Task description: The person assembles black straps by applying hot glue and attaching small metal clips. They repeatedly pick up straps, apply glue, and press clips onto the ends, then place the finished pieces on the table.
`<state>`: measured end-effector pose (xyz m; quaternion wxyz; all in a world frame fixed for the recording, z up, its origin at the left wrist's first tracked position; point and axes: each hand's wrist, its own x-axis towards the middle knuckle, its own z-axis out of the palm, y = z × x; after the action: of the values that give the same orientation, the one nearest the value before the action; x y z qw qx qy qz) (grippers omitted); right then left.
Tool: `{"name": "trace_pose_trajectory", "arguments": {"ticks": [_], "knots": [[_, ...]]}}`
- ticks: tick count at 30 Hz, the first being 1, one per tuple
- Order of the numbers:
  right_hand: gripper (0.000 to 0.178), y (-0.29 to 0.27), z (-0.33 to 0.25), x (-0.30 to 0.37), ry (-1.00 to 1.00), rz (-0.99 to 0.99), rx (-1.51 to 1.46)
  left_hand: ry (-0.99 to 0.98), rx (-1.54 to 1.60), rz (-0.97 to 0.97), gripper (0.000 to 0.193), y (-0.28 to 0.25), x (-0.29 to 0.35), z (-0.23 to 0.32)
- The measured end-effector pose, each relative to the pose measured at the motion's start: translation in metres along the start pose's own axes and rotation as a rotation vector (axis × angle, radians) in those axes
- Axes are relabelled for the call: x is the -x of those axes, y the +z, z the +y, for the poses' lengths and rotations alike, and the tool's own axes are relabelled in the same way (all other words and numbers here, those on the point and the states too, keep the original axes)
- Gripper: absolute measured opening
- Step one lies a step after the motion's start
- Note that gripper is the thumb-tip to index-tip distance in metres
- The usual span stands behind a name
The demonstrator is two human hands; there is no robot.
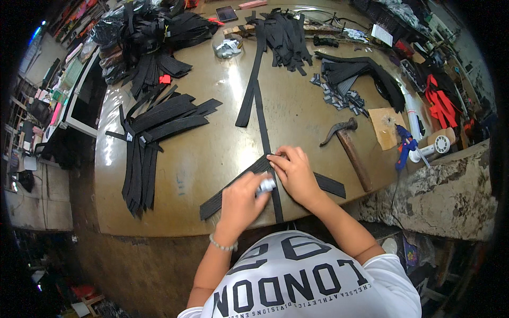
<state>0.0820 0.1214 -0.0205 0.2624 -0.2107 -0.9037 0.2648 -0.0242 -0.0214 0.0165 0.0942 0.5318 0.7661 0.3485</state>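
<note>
In front of me a stack of black straps [233, 192] lies slantwise near the table's front edge, crossed by a long narrow black strap [263, 119] running away from me. My right hand [298, 177] is closed, thumb and fingers pinching the black straps where they cross. Just left of it, my left hand [241, 200] is curled around a small whitish-grey piece [265, 186], blurred, whose kind I cannot make out. Another flat black strap end [330, 185] sticks out to the right beyond my right hand.
A hammer [354, 159] lies to the right. Beyond it are small grey pieces [339, 95], a cardboard piece [383, 129] and a blue glue gun [406, 147]. Bundled black straps [169, 117] lie left; more straps [281, 40], a clear bowl [228, 46] and a phone [226, 14] sit farther back.
</note>
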Motion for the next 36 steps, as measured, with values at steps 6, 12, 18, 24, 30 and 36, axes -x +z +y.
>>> {"name": "trace_pose_trajectory", "arguments": {"ticks": [6, 12, 18, 24, 30, 36], "knots": [[0.039, -0.002, -0.011, 0.003, -0.086, -0.103, 0.290, -0.090, -0.139, -0.001, 0.044, 0.014, -0.016, -0.012], [0.026, -0.038, 0.018, 0.023, 0.127, -0.091, -0.485, -0.094, -0.182, 0.002, 0.048, 0.015, -0.016, -0.005], [0.023, -0.152, 0.128, 0.081, 0.680, 1.063, 0.240, -0.073, -0.315, -0.074, 0.051, 0.014, -0.017, -0.001], [0.054, -0.207, 0.191, 0.089, 0.639, 0.612, 0.174, -0.076, -0.287, -0.064, 0.050, 0.015, -0.016, -0.005], [0.043, -0.220, 0.127, 0.003, 0.743, 0.379, 0.305, -0.028, -0.126, 0.140, 0.040, 0.022, -0.017, -0.012], [0.046, -0.129, 0.018, -0.031, 0.182, -0.216, -0.309, -0.048, -0.092, 0.105, 0.041, 0.021, -0.013, -0.016]]}}
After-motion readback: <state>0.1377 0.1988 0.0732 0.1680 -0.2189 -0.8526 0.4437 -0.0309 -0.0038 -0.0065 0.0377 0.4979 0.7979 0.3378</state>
